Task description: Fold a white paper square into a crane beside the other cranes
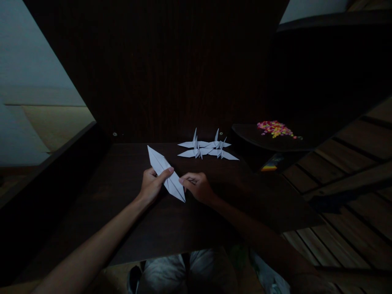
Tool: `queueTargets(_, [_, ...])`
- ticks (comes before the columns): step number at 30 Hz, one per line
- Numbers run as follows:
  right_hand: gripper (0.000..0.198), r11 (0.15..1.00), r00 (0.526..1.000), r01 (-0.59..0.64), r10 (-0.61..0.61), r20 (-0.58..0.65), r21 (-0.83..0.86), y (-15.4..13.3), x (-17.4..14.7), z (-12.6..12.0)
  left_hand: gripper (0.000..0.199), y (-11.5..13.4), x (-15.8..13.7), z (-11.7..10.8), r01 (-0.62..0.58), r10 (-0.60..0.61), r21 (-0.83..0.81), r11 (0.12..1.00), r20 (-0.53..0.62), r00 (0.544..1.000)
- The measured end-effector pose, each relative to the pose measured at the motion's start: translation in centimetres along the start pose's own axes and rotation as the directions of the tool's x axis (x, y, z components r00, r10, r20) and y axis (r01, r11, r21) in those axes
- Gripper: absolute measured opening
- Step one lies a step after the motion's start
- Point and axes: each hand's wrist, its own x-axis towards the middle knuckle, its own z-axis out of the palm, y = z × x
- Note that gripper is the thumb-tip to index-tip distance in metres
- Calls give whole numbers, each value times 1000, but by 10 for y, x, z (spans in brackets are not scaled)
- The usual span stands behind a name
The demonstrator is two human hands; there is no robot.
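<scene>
A white folded paper (175,185), long and diamond-shaped with creases along it, slants over the dark desk from upper left to lower right. My left hand (152,182) grips its middle, thumb on top and fingers underneath. At the paper's lower right edge, my right hand (197,185) has its thumb and bent fingers closed on the edge. Several white folded paper cranes (196,152) stand beyond my hands in two rows, their narrow points sticking up and their wings spread sideways.
Small pink, yellow and orange pieces (275,129) lie heaped on a dark rounded shelf (245,136) at right. Below it is a small box with a yellow-orange stripe (270,166). A dark side board (45,163) bounds the desk (128,237) at left, and a tall panel rises behind.
</scene>
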Motion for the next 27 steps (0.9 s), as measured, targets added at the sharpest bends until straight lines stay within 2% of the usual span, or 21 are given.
queueTargets(4, [20, 1000, 1000, 18, -17, 17, -23, 2, -1, 1, 29, -1, 1, 0, 14, -14, 13, 1000, 0, 1000])
queueTargets(9, [18, 999, 999, 38, -38, 25, -2, 3, -2, 1, 31, 0, 2, 1, 10, -15, -68, 998, -66, 998])
queueTargets(19, [16, 999, 998, -6, 4, 64, 33, -4, -1, 4, 28, -5, -2, 1, 51, -48, -96, 994, 37, 998])
queueTargets(23, [19, 999, 996, -13, 10, 93, 37, -1, -2, 5, 28, -6, -2, 4, 77, -77, -75, 994, 6, 997])
queueTargets(27, [20, 999, 992, -22, 16, 123, 48, -1, -3, 5, 25, -3, -3, 5, 82, -85, -133, 988, -16, 996])
